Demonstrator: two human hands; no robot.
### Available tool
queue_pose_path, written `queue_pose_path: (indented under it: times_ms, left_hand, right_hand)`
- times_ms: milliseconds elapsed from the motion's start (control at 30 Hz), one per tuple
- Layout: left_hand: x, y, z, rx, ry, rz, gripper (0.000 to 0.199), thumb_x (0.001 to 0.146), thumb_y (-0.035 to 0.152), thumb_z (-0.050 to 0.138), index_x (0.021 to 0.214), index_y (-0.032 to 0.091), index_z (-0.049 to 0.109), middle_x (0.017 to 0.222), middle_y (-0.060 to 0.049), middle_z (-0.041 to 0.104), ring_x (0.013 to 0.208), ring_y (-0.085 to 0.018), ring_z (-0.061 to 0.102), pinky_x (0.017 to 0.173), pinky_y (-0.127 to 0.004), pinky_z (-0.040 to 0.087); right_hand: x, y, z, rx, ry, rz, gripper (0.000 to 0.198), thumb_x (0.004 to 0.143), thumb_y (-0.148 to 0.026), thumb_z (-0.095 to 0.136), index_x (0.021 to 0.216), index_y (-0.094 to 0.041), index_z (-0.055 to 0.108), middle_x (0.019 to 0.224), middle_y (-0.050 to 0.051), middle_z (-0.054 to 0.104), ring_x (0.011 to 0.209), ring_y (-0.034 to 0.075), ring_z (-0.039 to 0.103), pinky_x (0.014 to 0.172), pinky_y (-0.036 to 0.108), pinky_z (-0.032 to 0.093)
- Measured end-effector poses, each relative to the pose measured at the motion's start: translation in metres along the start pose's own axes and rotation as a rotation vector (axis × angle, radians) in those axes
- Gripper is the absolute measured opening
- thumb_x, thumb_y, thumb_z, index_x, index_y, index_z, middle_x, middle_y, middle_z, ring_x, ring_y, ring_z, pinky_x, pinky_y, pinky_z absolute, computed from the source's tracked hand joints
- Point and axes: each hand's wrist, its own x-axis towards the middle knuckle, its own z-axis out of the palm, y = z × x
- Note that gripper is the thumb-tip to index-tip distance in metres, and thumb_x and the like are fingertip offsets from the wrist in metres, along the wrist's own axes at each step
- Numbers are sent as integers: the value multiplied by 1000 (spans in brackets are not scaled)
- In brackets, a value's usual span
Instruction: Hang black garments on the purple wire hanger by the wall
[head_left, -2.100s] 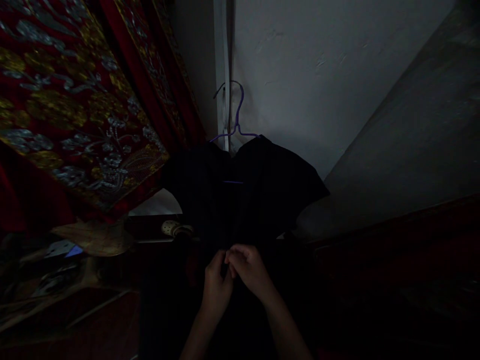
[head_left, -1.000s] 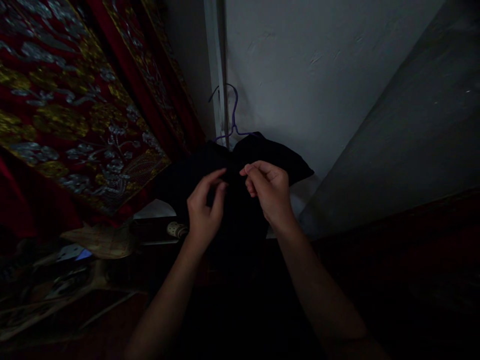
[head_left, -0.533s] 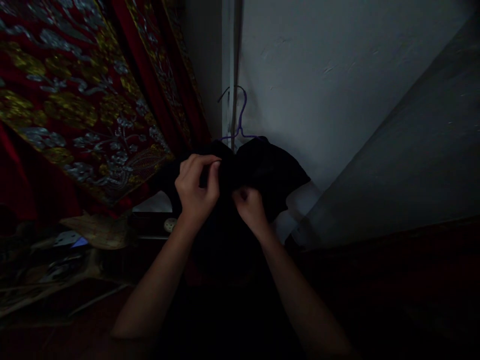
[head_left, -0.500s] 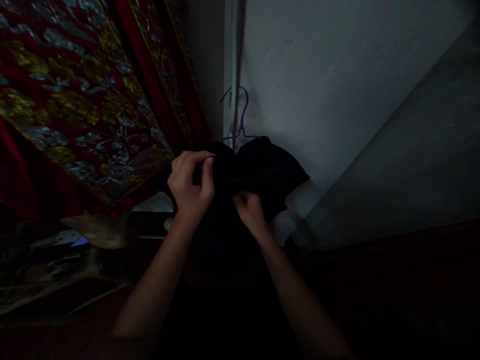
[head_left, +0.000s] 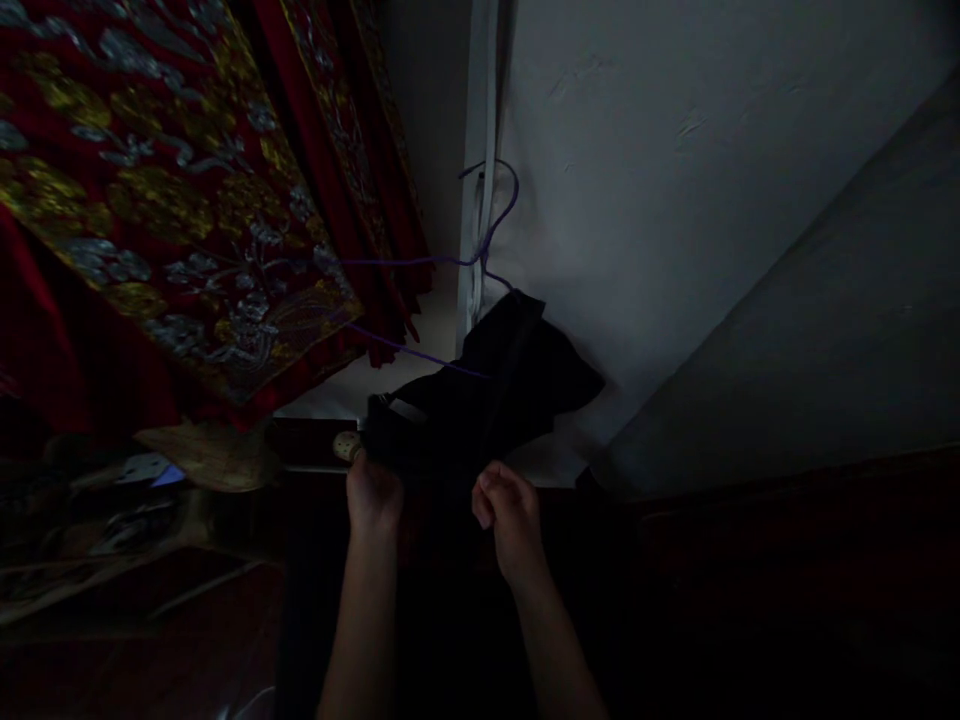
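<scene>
Black garment point(head_left: 534, 375), purple hanger point(head_left: 487, 246), red cloth point(head_left: 202, 215) with gold and silver floral pattern, light and dark grey wall point(head_left: 637, 220).

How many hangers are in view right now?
1: the purple hanger, its hook at the pale strip, one end in the black garment. Others may be hidden.

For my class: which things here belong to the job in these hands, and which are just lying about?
In the job:
purple wire hanger, one arm bare
black garment, partly on the hanger
left hand, right hand, both at the garment

Just about:
red sequined cloth, hanging
perforated cream clog, beyond the left hand
</scene>
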Motion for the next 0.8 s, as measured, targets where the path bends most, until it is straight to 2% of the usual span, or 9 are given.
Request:
queue_pose_path:
  times_ms: [100,233,333,433,500,567,667,733,800]
  left_hand:
    - [-13,-12,3,4,-6,16,21,91,16,54,77,20,69,77,-1,74,78,-16,71,78,-25,54]
    - [-29,-6,17,49,-79,78,3,80,21,73,81,19,71,83,1,71,78,-13,68,76,-20,53]
    - [-45,-4,24,132,-159,98,22,72,28,84,87,17,72,81,1,67,71,-12,63,67,-19,49]
    - [-58,-6,27,273,-302,160,24,74,36,85,84,18,71,80,1,63,71,-12,59,67,-20,47]
    - [-65,-7,28,395,-378,217,20,81,37,81,84,19,72,81,1,63,74,-12,58,68,-20,46]
    - [-70,-8,29,546,-451,300,15,88,36,75,87,21,74,84,-1,65,78,-13,60,72,-21,47]
    - [-79,-7,36,776,-593,487,12,94,31,68,92,23,77,92,-3,68,89,-17,64,81,-25,50]
    - [-84,-4,41,901,-667,603,12,95,28,66,94,25,78,99,-4,68,97,-18,65,87,-27,50]
    - [-87,0,42,986,-714,669,13,94,28,67,104,27,76,116,-6,67,113,-21,62,99,-31,48]
  right_hand:
    - [1,5,-11,73,73,14,38,77,-47,72,61,-20,52,47,-7,41,42,6,32,44,22,23]
    - [9,7,-22,68,106,59,38,75,-50,73,62,-20,54,46,-8,39,41,6,30,44,22,21]
    - [9,9,-27,-95,-9,117,33,75,-46,74,65,-19,60,48,-6,45,45,8,38,46,22,27]
    - [2,7,-25,-183,-127,5,24,73,-37,79,83,-20,67,72,0,64,68,15,59,65,26,46]
    - [-4,3,-19,-198,-199,-113,35,72,-33,81,102,-22,67,97,4,70,93,20,66,84,32,51]
    - [-10,0,-11,-185,-252,-157,48,74,-31,81,119,-25,63,117,6,69,111,24,64,98,36,49]
    - [-16,0,4,-142,-247,-109,53,80,-32,77,129,-27,57,129,7,66,122,25,62,106,39,47]
    - [-19,2,11,-137,-189,-42,43,83,-40,72,123,-26,63,127,8,68,124,28,61,109,42,45]
    - [-22,1,12,-132,-80,74,42,82,-51,69,114,-24,69,123,10,70,124,31,60,110,46,43]
